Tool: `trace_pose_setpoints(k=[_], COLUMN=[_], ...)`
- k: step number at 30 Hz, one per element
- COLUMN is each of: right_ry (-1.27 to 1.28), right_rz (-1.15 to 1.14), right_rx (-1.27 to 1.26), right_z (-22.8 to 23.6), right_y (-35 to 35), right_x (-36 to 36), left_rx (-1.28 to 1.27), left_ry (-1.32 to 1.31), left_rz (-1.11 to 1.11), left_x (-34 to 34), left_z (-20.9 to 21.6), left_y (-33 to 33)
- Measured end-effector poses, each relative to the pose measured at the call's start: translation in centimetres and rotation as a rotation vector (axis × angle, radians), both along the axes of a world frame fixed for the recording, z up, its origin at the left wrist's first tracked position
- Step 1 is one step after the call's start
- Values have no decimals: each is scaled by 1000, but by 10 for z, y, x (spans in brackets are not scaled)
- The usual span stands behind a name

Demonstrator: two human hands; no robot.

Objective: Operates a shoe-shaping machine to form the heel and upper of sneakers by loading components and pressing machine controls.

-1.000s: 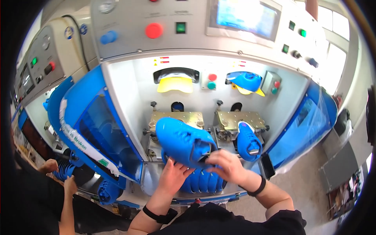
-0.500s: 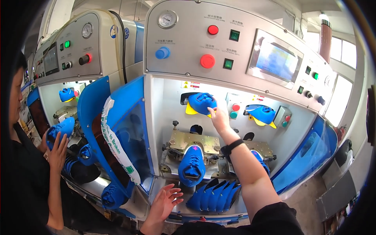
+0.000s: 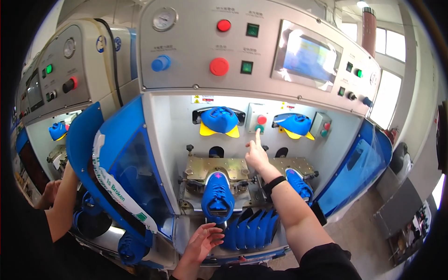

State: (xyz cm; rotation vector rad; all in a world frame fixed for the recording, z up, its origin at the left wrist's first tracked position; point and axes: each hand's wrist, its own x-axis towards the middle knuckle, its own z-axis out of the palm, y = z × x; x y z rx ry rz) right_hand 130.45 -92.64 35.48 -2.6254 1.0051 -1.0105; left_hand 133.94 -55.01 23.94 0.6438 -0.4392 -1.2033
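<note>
Forefinger (image 3: 257,139) of right hand (image 3: 257,155) points at round green button (image 3: 259,128), others curled; left hand (image 3: 202,241), fingers loosely parted, at seven o'clock from blue lace-up shoe (image 3: 218,199)

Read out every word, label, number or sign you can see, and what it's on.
White strip: large green letters, partly legible; I won't copy them.
Panels: captions, too blurred to read.
Gauges: marks too small.
Large screen: glare, unreadable.
Yellow-red labels: too small.
Round blue signs at left: details unclear.
</note>
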Motion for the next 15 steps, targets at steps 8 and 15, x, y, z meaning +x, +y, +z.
trace_pose_setpoints(k=[8, 15], right_ry=[-249, -358], right_rz=[190, -299], right_rx=[166, 360], right_z=[-57, -200], right_y=[91, 131], right_x=[-97, -202], left_rx=[4, 267], left_ry=[7, -1003], left_rz=[-264, 68], left_x=[2, -14], left_z=[-36, -90], left_y=[-19, -54])
